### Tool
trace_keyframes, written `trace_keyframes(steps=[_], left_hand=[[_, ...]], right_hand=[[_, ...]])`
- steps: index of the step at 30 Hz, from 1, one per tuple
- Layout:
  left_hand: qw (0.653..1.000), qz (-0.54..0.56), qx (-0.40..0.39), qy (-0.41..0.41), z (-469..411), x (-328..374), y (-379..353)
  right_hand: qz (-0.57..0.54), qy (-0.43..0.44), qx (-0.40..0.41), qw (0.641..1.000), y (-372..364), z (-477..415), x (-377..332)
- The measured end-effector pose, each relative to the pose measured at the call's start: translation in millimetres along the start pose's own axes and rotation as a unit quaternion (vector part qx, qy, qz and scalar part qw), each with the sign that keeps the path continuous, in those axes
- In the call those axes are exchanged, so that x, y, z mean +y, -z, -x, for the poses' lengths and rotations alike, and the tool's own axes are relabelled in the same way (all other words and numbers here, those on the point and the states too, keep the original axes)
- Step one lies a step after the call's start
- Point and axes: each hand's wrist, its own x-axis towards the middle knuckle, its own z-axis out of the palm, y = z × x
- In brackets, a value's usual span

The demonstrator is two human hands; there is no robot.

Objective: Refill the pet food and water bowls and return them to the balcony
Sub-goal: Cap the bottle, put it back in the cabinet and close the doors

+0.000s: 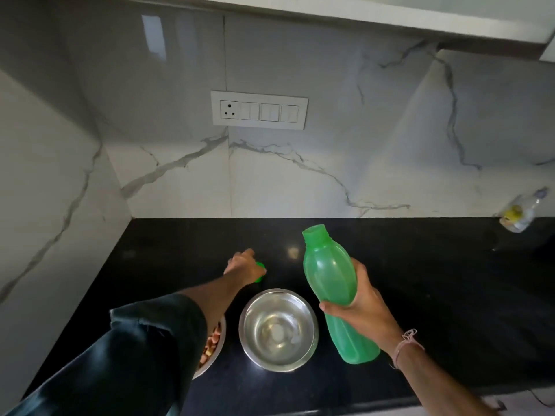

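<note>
On the black counter [420, 295] the food bowl [211, 346], near left under the sleeve, already shows kibble; just right of it the steel water bowl [278, 329] looks empty or barely filled; right hand [363, 301] grips the uncapped green bottle [333, 292] upright beside it; left hand [243, 265] reaches far, fingers closed over the green cap [260, 271]; pouring and the balcony trip remain.

Dk sleeve [144, 349] L, thread band [405, 343] R
</note>
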Motion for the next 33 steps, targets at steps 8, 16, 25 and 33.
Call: trace_keyframes(steps=[8, 16, 25, 33], left_hand=[[1.000, -0.012, 0.016, 0.003, -12.3, -1.8, -34.2], [0.989, 0.127, 0.016, -0.073, 31.0, 30.4, 5.2], [0.947, 0.250, 0.021, -0.203, 74.5, 90.9, 76.2], [0.942, 0.252, 0.036, -0.219, 85.8, 106.6, 113.9]], right_hand=[[0.008, -0.002, 0.009, 1.000, 4.4, -7.0, 3.2], [0.013, -0.010, 0.029, 0.999, 5.5, -18.7, 1.2], [-0.056, -0.003, 0.086, 0.995, -15.9, -59.4, -2.9], [-0.134, -0.023, 0.051, 0.989, -54.6, -94.8, -5.0]])
